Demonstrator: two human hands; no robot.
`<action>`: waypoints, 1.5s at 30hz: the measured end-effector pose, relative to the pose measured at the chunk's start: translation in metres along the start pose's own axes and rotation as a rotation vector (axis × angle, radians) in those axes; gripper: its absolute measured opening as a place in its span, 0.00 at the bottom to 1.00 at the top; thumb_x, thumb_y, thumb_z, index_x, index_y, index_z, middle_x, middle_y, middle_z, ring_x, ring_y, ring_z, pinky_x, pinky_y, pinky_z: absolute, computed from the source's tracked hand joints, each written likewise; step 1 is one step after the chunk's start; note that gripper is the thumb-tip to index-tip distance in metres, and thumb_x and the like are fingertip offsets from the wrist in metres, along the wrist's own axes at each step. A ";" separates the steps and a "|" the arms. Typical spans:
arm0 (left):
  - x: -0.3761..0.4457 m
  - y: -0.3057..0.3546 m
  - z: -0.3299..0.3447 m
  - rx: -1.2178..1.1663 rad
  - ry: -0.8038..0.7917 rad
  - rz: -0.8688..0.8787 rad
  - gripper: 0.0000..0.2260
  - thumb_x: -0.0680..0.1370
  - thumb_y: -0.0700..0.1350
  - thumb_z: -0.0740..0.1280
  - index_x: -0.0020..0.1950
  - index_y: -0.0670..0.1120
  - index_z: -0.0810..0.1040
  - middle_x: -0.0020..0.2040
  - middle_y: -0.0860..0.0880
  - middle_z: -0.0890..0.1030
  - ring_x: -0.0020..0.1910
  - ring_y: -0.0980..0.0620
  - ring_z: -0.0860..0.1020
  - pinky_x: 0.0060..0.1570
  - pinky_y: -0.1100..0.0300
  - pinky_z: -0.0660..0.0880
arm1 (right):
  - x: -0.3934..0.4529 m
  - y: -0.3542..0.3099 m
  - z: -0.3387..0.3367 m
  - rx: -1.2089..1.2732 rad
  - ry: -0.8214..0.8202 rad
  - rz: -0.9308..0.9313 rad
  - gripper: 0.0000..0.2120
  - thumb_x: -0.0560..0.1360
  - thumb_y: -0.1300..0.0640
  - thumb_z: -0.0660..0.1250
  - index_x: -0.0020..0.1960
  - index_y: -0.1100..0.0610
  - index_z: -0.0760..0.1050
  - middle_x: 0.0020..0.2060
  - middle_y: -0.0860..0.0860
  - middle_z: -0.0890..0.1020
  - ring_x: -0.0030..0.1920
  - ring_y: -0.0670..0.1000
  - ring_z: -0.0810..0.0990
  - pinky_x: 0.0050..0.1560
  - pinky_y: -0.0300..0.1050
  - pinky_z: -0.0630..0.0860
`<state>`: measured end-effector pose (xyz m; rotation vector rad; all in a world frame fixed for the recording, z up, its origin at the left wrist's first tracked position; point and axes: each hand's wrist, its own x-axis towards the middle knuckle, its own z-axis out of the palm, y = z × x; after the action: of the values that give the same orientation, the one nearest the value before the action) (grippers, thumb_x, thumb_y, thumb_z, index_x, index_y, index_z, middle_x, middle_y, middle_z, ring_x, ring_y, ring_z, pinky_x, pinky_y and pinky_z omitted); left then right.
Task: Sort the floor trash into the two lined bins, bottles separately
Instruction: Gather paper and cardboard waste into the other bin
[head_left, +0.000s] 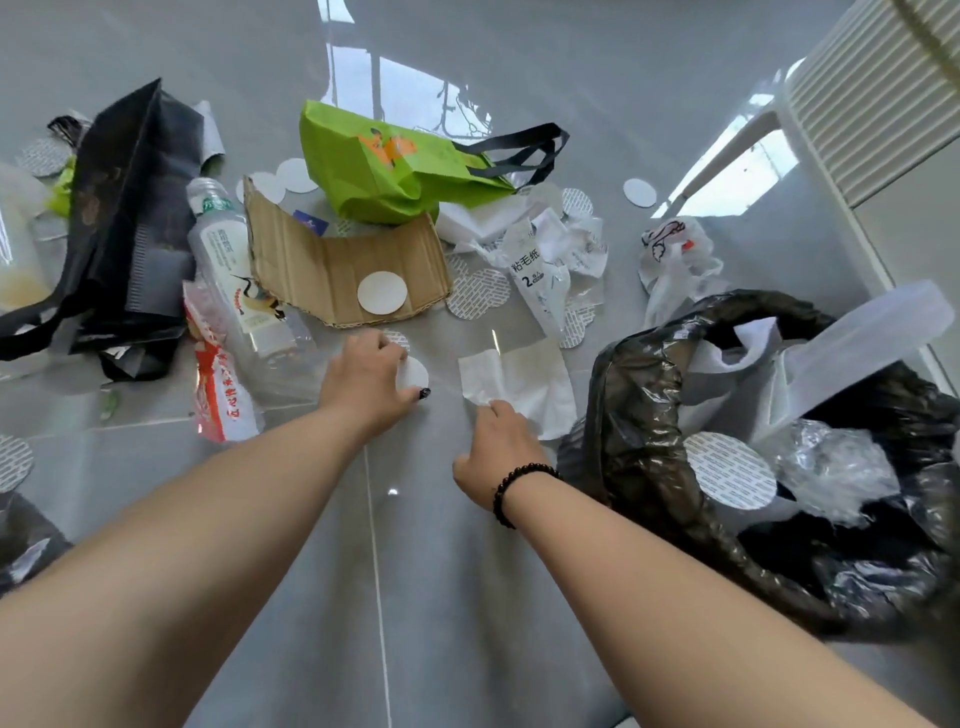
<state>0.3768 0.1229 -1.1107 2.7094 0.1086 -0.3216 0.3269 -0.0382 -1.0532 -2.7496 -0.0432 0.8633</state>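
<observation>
Below, left hand (370, 382) fingers curled on a white disc (413, 375); right hand (496, 447) fingers pinching a tissue (524, 379).

Hidden, cropped and unreadable parts of the floor scene

The left hand (371, 384) covers most of a white disc (414, 375), so the fingertips and the grip on it cannot be made out. The right hand (496, 449) hides the near corner of a white tissue (519, 382), and its fingers are out of sight beneath the knuckles. The black-lined bin (639, 415) runs off the right and lower edges. A container with pale contents (15, 270) is cut by the left edge. The clear bottle (234, 270) has its base lost in glare under plastic film, and its label print is too small to read.
</observation>
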 end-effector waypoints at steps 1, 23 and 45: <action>0.002 0.002 0.001 0.009 -0.009 0.001 0.23 0.72 0.55 0.71 0.64 0.47 0.75 0.62 0.47 0.71 0.64 0.45 0.67 0.60 0.53 0.67 | 0.000 0.005 -0.001 0.012 -0.017 0.030 0.17 0.73 0.58 0.62 0.60 0.60 0.69 0.58 0.52 0.68 0.61 0.56 0.68 0.58 0.48 0.71; -0.009 -0.002 -0.011 0.067 -0.131 -0.144 0.18 0.74 0.56 0.69 0.53 0.45 0.70 0.55 0.42 0.76 0.56 0.41 0.71 0.49 0.52 0.68 | -0.019 0.026 0.022 0.123 -0.028 0.010 0.18 0.74 0.58 0.61 0.64 0.57 0.68 0.68 0.52 0.60 0.66 0.53 0.65 0.61 0.48 0.71; 0.071 0.022 -0.052 -0.593 0.235 -0.356 0.24 0.74 0.48 0.72 0.68 0.46 0.69 0.63 0.45 0.75 0.59 0.46 0.75 0.55 0.54 0.75 | -0.006 0.029 0.041 0.455 0.122 -0.114 0.15 0.74 0.62 0.60 0.60 0.55 0.71 0.67 0.46 0.60 0.65 0.47 0.68 0.57 0.40 0.71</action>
<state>0.4589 0.1261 -1.0734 2.1148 0.6497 -0.0499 0.2970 -0.0573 -1.0900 -2.3406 0.0175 0.5866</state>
